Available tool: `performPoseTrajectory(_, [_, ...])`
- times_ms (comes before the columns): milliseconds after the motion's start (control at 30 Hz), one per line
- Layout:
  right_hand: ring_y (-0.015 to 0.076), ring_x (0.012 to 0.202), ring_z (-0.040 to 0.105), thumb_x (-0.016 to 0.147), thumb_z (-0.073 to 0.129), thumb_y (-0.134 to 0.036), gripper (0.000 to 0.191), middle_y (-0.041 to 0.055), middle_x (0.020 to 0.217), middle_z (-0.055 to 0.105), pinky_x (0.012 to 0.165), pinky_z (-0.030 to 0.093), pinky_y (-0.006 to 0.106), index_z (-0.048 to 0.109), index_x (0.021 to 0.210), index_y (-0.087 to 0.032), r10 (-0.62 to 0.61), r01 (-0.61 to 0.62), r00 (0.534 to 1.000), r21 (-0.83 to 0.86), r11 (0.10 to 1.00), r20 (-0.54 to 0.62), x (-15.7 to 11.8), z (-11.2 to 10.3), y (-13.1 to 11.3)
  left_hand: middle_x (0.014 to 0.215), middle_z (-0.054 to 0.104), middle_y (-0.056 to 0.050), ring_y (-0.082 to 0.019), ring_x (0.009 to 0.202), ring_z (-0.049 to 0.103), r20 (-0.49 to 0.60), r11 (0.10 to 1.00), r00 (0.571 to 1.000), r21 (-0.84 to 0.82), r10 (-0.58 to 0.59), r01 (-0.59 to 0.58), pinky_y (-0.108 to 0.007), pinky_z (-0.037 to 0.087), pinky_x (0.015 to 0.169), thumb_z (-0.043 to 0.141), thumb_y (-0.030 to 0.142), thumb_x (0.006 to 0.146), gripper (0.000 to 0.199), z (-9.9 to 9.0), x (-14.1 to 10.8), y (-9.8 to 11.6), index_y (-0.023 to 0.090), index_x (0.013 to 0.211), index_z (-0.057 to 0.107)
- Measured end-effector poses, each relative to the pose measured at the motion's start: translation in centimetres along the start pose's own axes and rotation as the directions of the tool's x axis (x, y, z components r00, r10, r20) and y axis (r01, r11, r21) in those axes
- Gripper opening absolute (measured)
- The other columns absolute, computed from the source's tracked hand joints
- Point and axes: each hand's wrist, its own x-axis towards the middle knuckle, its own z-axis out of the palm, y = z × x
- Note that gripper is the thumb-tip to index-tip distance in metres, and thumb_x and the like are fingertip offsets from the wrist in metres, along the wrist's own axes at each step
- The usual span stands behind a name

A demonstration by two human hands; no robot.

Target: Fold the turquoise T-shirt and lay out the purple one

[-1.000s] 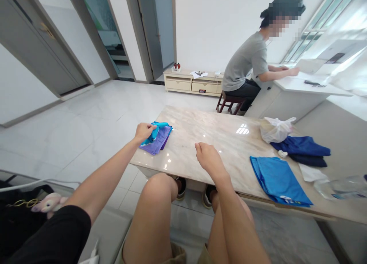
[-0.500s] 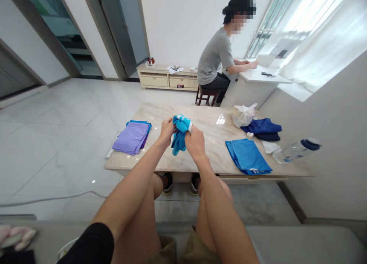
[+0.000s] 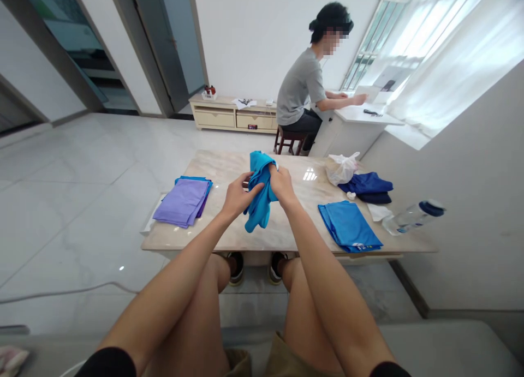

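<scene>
Turquoise cloth point(image 3: 258, 213): moved, since a second ago, from over the purple stack point(image 3: 182, 202) to above the middle of the marble table point(image 3: 223, 167); held there bunched, lower end hanging.
Left hand point(image 3: 237, 196): closed loosely on the cloth's left side.
Right hand point(image 3: 282, 185): cloth gripped at its upper right edge.
Leftward: purple stack, laid flat at the table's end.
Rightward: folded blue stack point(image 3: 350, 224), laid near a clear bottle point(image 3: 405, 221).

The head camera looks forward and down, from seated height, across a nearby table point(image 3: 308, 198).
</scene>
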Motion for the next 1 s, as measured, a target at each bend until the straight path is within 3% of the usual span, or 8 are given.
performPoseTrajectory(100, [0.0241,0.088,0.066,0.115,0.039,-0.042,0.042,0.006,0.09,0.075,0.076,0.044,0.03,0.066,0.089,-0.022,-0.077,0.077,0.997,-0.177,0.981,0.006,0.1,0.8,-0.3,0.115,0.083,-0.009,-0.026,0.097,0.076,-0.041,0.989,0.999,0.148,0.018,-0.012,-0.033,0.059,0.078,0.083,0.048,0.085,0.06,-0.8,0.4,-0.8,0.02,0.137,0.075])
performPoseTrajectory(233, [0.0293,0.1,0.073,0.119,0.036,-0.042,0.038,0.0131,0.108,0.078,0.086,0.049,0.034,0.067,0.117,-0.021,-0.075,0.136,0.987,-0.49,0.861,0.142,-1.3,1.7,0.7,0.085,0.079,-0.005,-0.025,0.081,0.072,0.1,0.956,0.995,0.294,-0.01,-0.02,-0.032,0.051,0.073,0.076,0.045,0.087,0.028,-1.7,1.3,-2.4,0.02,0.097,0.081])
performPoseTrajectory(333, [0.0309,0.106,0.074,0.119,0.037,-0.05,0.041,0.0151,0.116,0.078,0.089,0.05,0.036,0.066,0.128,-0.022,-0.06,0.215,0.963,-0.616,0.758,0.262,-1.6,1.5,1.3,0.073,0.073,-0.004,-0.024,0.073,0.068,0.162,0.93,0.986,0.367,-0.044,-0.019,-0.033,0.046,0.069,0.073,0.046,0.087,0.027,-2.0,1.9,-3.5,0.02,0.08,0.076])
performPoseTrajectory(667, [0.03,0.103,0.073,0.107,0.066,-0.06,0.04,0.0132,0.109,0.081,0.081,0.047,0.031,0.077,0.108,-0.022,-0.073,0.274,0.945,-0.647,0.711,0.32,-0.5,-5.7,6.0,0.096,0.079,-0.006,-0.024,0.092,0.069,-0.201,0.975,0.976,0.187,-0.081,0.119,-0.032,0.053,0.083,0.061,0.035,0.087,0.021,-4.2,3.4,-5.8,0.019,0.094,0.073])
performPoseTrajectory(733, [0.0279,0.099,0.073,0.107,0.067,-0.055,0.036,0.0114,0.107,0.082,0.08,0.047,0.03,0.078,0.102,-0.021,-0.053,0.263,0.936,-0.591,0.763,0.349,-0.5,-7.3,7.8,0.088,0.077,-0.005,-0.024,0.088,0.068,-0.139,0.975,0.987,0.195,-0.079,0.106,-0.031,0.052,0.078,0.064,0.042,0.086,0.024,-4.7,3.2,-5.8,0.019,0.086,0.072])
performPoseTrajectory(833, [0.0269,0.096,0.074,0.101,0.075,-0.05,0.03,0.0092,0.103,0.084,0.081,0.048,0.029,0.081,0.099,-0.021,-0.019,0.26,0.895,-0.487,0.834,0.445,-0.6,-9.4,10.3,0.08,0.077,-0.003,-0.026,0.084,0.069,0.191,0.975,0.971,0.196,-0.141,0.103,-0.032,0.054,0.075,0.073,0.06,0.082,0.041,-4.8,2.3,-5.0,0.019,0.078,0.075])
performPoseTrajectory(933, [0.0307,0.101,0.074,0.097,0.075,-0.057,0.038,0.0119,0.106,0.084,0.085,0.051,0.033,0.082,0.107,-0.021,-0.003,0.141,0.967,-0.523,0.84,0.256,-0.7,-10.2,11.6,0.086,0.082,-0.005,-0.029,0.087,0.073,0.443,0.979,0.873,0.11,-0.203,0.172,-0.035,0.058,0.077,0.077,0.075,0.079,0.057,-4.1,1.3,-3.9,0.019,0.086,0.083])
performPoseTrajectory(1000, [0.0331,0.109,0.073,0.104,0.063,-0.055,0.042,0.016,0.115,0.082,0.092,0.052,0.037,0.081,0.117,-0.019,-0.089,0.037,0.993,-0.532,0.846,-0.072,-0.9,-10.0,11.5,0.095,0.084,-0.007,-0.031,0.092,0.075,0.401,0.98,0.896,0.027,-0.192,0.198,-0.037,0.06,0.08,0.075,0.079,0.08,0.063,-3.4,1.0,-3.5,0.018,0.095,0.084])
